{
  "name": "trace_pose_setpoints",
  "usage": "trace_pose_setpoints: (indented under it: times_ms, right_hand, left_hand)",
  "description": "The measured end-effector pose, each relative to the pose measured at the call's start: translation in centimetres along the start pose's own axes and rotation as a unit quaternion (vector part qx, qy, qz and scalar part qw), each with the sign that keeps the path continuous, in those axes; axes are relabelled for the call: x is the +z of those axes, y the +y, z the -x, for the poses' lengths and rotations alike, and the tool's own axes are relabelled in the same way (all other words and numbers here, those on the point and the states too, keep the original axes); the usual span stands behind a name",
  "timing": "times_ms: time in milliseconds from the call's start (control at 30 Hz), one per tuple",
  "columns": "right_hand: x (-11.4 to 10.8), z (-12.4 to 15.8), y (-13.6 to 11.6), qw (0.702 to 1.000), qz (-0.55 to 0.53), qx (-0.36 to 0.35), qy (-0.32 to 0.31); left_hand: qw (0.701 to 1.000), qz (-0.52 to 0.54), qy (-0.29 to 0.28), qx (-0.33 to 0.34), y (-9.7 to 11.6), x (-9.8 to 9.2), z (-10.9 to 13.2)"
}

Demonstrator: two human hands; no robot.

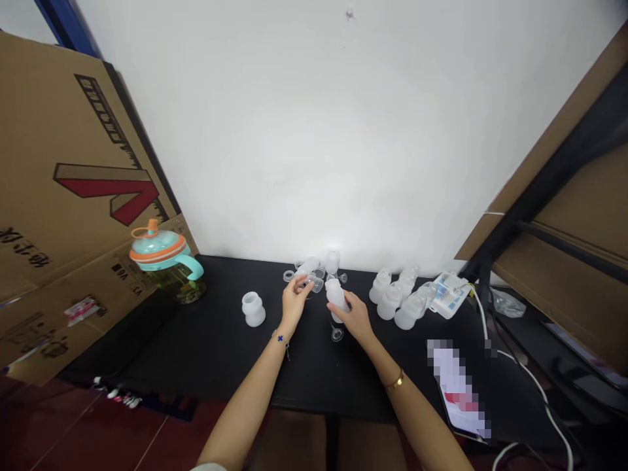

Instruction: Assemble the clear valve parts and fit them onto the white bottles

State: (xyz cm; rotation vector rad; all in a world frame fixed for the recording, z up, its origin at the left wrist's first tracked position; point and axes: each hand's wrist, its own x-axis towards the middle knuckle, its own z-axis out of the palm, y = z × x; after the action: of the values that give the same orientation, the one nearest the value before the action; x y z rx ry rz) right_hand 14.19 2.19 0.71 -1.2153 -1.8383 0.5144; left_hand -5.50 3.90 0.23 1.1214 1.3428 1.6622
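Note:
In my right hand (354,316) is a white bottle (335,294), held upright with the fingers closed round it. My left hand (294,297) pinches a clear cup-like cap (315,283) just left of that bottle. A small clear round part (337,334) lies on the black table below the bottle. Behind both hands are more clear and white parts (308,266), partly hidden. An open-necked white bottle (254,309) stands to the left of my left hand. Several white bottles with clear caps (391,301) stand together on the right.
A teal-lidded jug (169,261) stands at the table's left by cardboard boxes (59,163). At the right are a white power strip (449,294), white cables (534,383) and a phone (458,392). The white wall (304,131) rises behind the black table (196,347).

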Motion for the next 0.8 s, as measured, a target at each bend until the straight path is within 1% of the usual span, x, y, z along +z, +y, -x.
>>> trace_pose_setpoints:
  times_ms: [67, 167, 400, 500, 600, 800]
  right_hand:
    - [0.0, 0.0, 0.0, 1.000, 0.012, -0.004, -0.002]
    - [0.0, 0.1, -0.2, 0.999, 0.030, -0.012, -0.010]
    - [0.0, 0.4, -0.5, 0.994, 0.095, -0.031, -0.046]
    - [0.1, 0.5, -0.6, 0.990, 0.120, -0.041, -0.059]
    - [0.3, 0.5, -0.5, 0.988, 0.135, -0.044, -0.064]
    - [0.4, 0.6, -0.3, 0.985, 0.154, -0.047, -0.065]
  left_hand:
    - [0.998, 0.059, 0.007, -0.037, 0.5, -0.1, 0.1]
    - [0.989, 0.127, 0.015, -0.076, 1.1, -0.2, 0.2]
    - [0.958, 0.252, 0.006, -0.135, 1.1, -0.5, -0.1]
    - [0.946, 0.279, 0.001, -0.165, 1.2, -0.5, -0.2]
    - [0.940, 0.289, -0.001, -0.181, 1.4, -0.5, -0.1]
    - [0.949, 0.270, 0.005, -0.161, 1.4, -0.5, 0.0]
